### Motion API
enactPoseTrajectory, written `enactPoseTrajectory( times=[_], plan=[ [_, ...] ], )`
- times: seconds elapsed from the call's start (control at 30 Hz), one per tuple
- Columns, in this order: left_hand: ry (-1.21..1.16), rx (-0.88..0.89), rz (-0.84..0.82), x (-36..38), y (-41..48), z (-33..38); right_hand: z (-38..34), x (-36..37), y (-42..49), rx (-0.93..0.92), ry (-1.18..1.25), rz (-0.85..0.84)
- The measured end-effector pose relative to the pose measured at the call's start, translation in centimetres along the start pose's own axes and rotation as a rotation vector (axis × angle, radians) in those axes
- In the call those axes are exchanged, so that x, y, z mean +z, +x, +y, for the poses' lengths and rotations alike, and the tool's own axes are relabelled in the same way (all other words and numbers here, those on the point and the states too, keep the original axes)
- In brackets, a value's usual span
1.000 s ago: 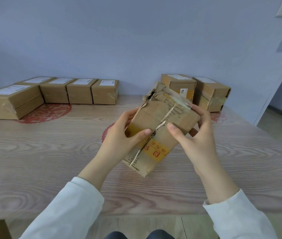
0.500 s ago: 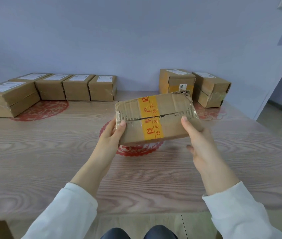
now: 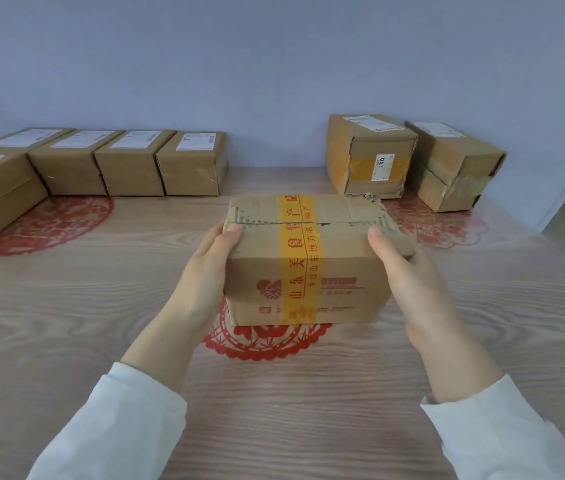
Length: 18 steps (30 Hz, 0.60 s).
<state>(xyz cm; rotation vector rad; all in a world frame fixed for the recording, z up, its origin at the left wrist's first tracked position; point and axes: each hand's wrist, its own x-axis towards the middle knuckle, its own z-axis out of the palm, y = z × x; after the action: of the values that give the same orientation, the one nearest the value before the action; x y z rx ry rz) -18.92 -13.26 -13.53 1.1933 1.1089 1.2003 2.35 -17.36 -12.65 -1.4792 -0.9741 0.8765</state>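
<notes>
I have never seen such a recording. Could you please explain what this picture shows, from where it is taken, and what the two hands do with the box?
No machine works here: these are a person's two bare hands in white sleeves. The camera sits on the person's head and looks forward and down, so you see what that person sees. The left hand and the right hand grip one cardboard box by its ends, thumbs on top. Yellow tape with red characters runs over it; its top is torn. It is over a red round pattern on the wooden table; whether it touches the table I cannot tell. At the back stand a row of closed boxes on the left and two more boxes on the right.
</notes>
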Motion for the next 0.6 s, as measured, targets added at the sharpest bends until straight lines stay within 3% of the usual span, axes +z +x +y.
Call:
enactPoseTrajectory(
  times=[0.3,0.6],
  plan=[
    [-0.014,-0.111,-0.193,-1.1,0.5,0.0,-0.9,0.1,-0.4,0.198,0.003,0.011],
    [0.051,-0.414,-0.140,-0.4,-0.5,4.3,-5.6,-0.4,-0.5,0.421,-0.124,-0.092]
  ],
)
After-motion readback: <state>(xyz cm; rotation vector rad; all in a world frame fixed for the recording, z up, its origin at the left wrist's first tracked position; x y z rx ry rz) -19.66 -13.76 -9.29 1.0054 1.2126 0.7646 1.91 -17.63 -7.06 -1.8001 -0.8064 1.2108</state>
